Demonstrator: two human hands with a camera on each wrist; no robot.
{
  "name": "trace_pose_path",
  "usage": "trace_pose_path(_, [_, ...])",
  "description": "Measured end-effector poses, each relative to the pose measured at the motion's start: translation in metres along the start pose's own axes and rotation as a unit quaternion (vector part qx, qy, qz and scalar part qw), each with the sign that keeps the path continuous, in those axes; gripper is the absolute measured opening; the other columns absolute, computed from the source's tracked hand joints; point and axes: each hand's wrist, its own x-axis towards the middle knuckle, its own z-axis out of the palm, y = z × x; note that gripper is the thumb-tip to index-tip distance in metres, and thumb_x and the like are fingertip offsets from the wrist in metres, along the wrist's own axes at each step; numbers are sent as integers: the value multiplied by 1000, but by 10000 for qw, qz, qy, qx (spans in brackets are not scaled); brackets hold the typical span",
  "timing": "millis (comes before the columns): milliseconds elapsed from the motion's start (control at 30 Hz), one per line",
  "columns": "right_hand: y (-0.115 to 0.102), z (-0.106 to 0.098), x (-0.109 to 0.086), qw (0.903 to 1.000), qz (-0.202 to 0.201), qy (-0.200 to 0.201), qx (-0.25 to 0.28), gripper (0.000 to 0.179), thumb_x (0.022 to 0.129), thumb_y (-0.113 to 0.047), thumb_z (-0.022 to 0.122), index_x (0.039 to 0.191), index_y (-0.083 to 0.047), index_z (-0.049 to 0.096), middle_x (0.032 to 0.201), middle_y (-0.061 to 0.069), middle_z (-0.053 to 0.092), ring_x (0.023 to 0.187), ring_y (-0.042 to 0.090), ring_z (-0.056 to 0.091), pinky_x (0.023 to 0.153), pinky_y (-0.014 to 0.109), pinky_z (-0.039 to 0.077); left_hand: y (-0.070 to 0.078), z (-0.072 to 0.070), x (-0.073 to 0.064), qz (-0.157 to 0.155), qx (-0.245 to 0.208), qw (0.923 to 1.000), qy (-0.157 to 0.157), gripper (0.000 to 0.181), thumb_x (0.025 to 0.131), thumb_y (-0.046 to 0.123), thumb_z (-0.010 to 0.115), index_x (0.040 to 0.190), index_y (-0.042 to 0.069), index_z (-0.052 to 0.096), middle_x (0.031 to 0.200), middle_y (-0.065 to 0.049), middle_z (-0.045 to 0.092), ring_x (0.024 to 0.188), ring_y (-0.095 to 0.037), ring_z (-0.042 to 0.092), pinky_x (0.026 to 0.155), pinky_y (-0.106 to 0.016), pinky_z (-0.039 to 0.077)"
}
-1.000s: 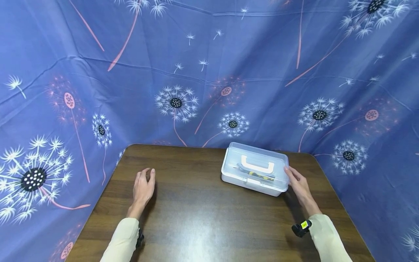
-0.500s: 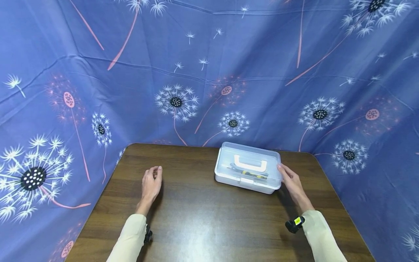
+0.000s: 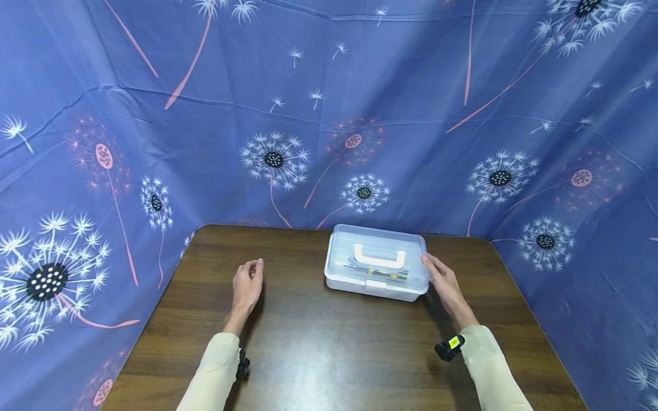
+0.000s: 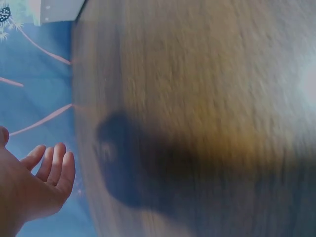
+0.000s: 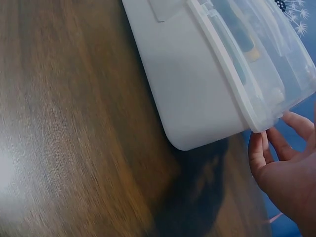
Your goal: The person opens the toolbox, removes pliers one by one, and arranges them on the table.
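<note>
My right hand (image 3: 446, 283), fingers relaxed, touched the closed box (image 3: 379, 252) right of centre, apparently not gripping; contents (image 3: 377, 273) unreached. My left hand (image 3: 248, 287), centre-left, hung loosely bent, empty.

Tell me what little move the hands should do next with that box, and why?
Maybe bring the left hand over to the left end of the plastic box: that hand holds nothing, while the right hand touches only the right end, so a second hand could steady it.
</note>
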Motion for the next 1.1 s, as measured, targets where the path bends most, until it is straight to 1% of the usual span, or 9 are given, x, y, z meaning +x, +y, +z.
trace_pose_path(233, [-1,17,0,9998,-85,-128,150,84,100,-61,54,161,-8,31,163,21,32,147,34,33,119,52,28,8,14,-1,-78,-268,9996,26,43,107,30,53,122,-8,67,112,-23,65,103,-37,63,95,-49,49])
trace_pose_path(367, [-4,26,0,9995,-121,-145,240,82,101,-60,55,161,-8,33,162,20,34,145,34,35,119,52,30,12,21,0,-199,-411,9989,-64,44,106,33,54,122,-5,68,113,-21,66,104,-35,63,95,-47,49])
trace_pose_path(600, [-7,41,0,9991,-178,-269,279,79,102,-57,54,161,-8,32,164,20,32,146,33,34,119,52,29,20,31,-1,-366,-565,9975,-215,49,106,40,54,123,-3,68,118,-20,65,108,-35,62,98,-48,48])
trace_pose_path(867, [-10,58,1,9982,-310,-290,416,74,103,-53,56,159,-8,38,160,18,38,143,31,38,118,50,30,30,42,-4,-518,-685,9957,-336,53,105,46,54,124,-1,69,119,-20,67,111,-34,62,99,-48,47])
trace_pose_path(1100, [-11,70,1,9985,-379,-307,250,75,102,-56,56,158,-9,40,160,17,39,144,30,38,118,49,30,40,48,-7,-696,-747,9939,-405,62,102,56,54,127,1,68,119,-19,66,113,-34,61,101,-49,46])
